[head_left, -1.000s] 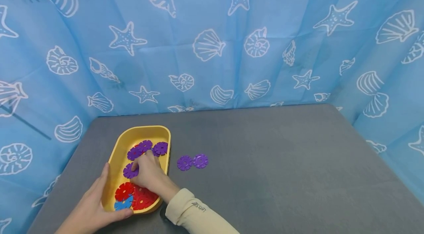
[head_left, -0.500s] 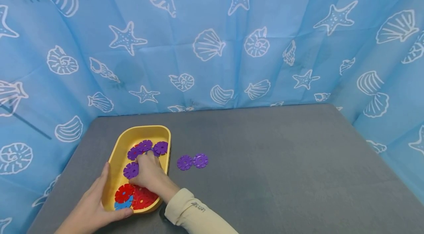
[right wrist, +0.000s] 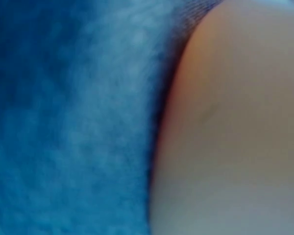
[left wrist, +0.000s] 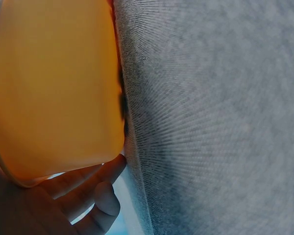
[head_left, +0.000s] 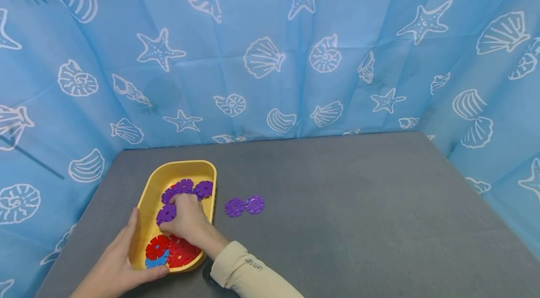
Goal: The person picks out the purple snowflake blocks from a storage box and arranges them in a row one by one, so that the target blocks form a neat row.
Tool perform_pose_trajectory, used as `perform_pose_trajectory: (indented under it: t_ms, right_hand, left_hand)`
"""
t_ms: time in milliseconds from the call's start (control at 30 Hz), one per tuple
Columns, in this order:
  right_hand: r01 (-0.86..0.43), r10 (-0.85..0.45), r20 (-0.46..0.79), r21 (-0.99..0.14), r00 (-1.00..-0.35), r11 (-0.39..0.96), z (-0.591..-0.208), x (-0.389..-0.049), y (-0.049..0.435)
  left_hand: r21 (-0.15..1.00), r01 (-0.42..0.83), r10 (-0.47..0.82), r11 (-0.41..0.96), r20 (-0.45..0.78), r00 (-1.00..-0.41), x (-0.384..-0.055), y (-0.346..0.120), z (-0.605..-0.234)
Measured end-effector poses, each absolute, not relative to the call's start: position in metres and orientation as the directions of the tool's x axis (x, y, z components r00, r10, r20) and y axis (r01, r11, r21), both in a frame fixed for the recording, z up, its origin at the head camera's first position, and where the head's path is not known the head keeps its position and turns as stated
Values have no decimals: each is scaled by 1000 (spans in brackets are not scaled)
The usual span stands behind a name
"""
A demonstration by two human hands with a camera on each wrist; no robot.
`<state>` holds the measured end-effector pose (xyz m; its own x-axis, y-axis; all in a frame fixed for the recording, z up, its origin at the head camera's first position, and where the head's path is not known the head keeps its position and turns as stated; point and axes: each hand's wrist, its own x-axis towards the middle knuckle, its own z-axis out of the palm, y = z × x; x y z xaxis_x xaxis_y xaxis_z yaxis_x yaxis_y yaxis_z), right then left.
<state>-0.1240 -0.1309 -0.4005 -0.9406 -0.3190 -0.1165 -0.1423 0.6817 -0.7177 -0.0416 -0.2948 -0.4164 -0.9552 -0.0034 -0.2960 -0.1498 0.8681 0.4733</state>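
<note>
A yellow tray (head_left: 145, 195) stands at the left of the grey table, holding flower-shaped notched discs. My left hand (head_left: 116, 260) grips its near left corner, thumb on the near rim and fingers along the left side; in the left wrist view, fingers (left wrist: 83, 196) lie against the tray's outer wall (left wrist: 54, 88). My right hand (head_left: 190, 220) reaches inside, fingers bent downward beside a purple disc (head_left: 166, 214). Its fingertips are hidden, so any hold on a disc cannot be made out. Red discs (head_left: 181, 256) and a blue disc (head_left: 155, 262) lie at the near end.
Two purple discs (head_left: 255, 204) lie side by side on the table (head_left: 337, 213), right of the tray. More purple discs (head_left: 184, 186) are at the tray's far end. A blue curtain (head_left: 270, 92) with white shells surrounds the table's back and sides.
My right hand's thumb has shifted slightly left beside the purple disc, and its fingers have moved a little. The left hand and the tray keep their places.
</note>
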Motion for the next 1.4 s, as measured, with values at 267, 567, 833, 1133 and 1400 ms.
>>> perform_pose_trajectory:
  t_ms: [267, 567, 833, 1133, 1400]
  right_hand:
    - [-141, -373, -73, -846, -925, 514, -398, -125, -124]
    - [-137, -413, -71, -881, -908, 452, -400, -125, -123]
    - [-175, -455, 52, -956, -889, 233, -395, -128, -116]
    - [-171, -481, 84, -975, -873, 139, -382, -131, -90]
    - [-220, -509, 110, -962, -854, 161, -378, -140, -54]
  left_hand:
    - [469, -144, 2, 871, -297, -955, -44, -294, -415]
    - [476, -164, -7, 864, -315, -949, -43, -293, -415]
    - [466, -142, 6, 873, -303, -953, -43, -294, -415]
    - [452, -121, 18, 884, -290, -957, -43, -297, -417]
    - [448, -147, -3, 882, -307, -952, -43, -297, -419]
